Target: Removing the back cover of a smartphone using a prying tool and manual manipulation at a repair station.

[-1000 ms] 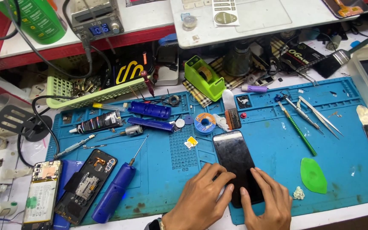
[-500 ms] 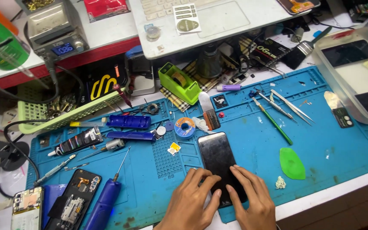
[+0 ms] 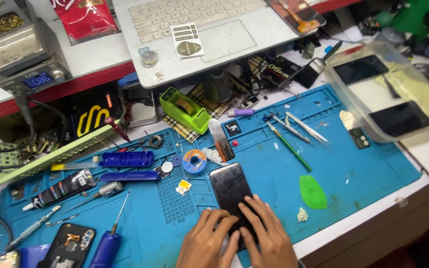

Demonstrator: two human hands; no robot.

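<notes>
Two hands rest side by side on a black phone (image 3: 230, 191) that lies flat on the blue mat (image 3: 363, 173) at the near edge of the tabletop: the left hand (image 3: 208, 243) and the right hand (image 3: 269, 237) both lie open, fingers spread and pressing down on the phone's near half, gripping nothing. Judging by its look, the phone is a thin, stiff, light slab with a glossy glass face, likely slippery and easy to crack, so it seems best taken by its long side edges rather than pinched across the glass. Just right of the right hand lie a small white scrap (image 3: 302, 215) and a green teardrop pick (image 3: 312, 191). Left of the left hand sit a blue-handled screwdriver (image 3: 106, 243) and an opened phone (image 3: 69, 243) showing its insides. Beyond the fingertips, past the phone's far end, lie a blue spool (image 3: 193, 161) and a flat spatula tool (image 3: 219, 140); farther off stand a green tape dispenser (image 3: 184, 109), tweezers (image 3: 306, 127) and a clear tub (image 3: 388, 94) holding dark screens.
</notes>
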